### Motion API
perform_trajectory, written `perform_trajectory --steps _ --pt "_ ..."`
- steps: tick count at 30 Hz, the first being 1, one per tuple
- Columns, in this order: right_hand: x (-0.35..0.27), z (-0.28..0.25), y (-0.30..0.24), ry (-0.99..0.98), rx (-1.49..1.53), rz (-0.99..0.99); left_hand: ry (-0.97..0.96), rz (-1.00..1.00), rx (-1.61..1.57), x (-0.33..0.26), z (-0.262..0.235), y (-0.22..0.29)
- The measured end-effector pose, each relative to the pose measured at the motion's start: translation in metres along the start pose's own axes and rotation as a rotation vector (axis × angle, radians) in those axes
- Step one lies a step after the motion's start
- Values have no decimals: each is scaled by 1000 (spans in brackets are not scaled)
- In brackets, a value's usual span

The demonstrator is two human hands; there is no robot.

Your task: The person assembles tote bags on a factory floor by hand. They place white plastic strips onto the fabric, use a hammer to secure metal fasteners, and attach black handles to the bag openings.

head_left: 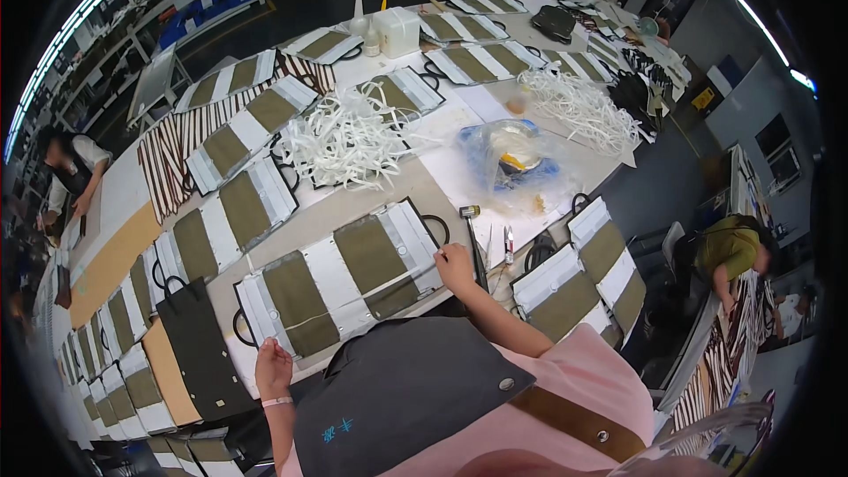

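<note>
A flat bag panel (344,274) with olive and white bands lies in front of me, a black loop handle (435,230) at its right end and another at its left. Across the panel runs a thin white strip (380,288), stretched between my hands. At the panel's lower left corner, my left hand (276,367) pinches one end with its fingertips. My right hand (454,268) is closed on the strip at the panel's right edge. Beyond the panel, a tangled heap of white strips (344,137) rests on other panels.
A hammer (470,212) lies right of the panel, beside a small red-and-silver tool (508,246). Farther back are a plastic-wrapped blue bundle (512,155), a second strip heap (579,110) and a white container (397,33). Several similar panels cover the table. Other people work around it.
</note>
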State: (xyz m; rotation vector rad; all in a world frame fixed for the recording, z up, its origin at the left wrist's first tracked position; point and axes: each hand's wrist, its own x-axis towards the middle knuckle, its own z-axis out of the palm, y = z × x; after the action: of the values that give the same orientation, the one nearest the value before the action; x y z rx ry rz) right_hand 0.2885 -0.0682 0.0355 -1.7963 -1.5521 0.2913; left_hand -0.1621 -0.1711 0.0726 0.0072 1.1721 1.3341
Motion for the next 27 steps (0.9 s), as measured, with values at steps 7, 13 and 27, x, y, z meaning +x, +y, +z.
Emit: perform_trajectory --steps 7,13,27 --pt "8 -7 -4 -186 119 275 145 21 -101 -5 -11 -27" --pt "8 19 8 -255 330 266 127 35 -78 -29 -16 -28" --pt "17 30 1 -61 128 196 89 -66 70 0 -4 -10"
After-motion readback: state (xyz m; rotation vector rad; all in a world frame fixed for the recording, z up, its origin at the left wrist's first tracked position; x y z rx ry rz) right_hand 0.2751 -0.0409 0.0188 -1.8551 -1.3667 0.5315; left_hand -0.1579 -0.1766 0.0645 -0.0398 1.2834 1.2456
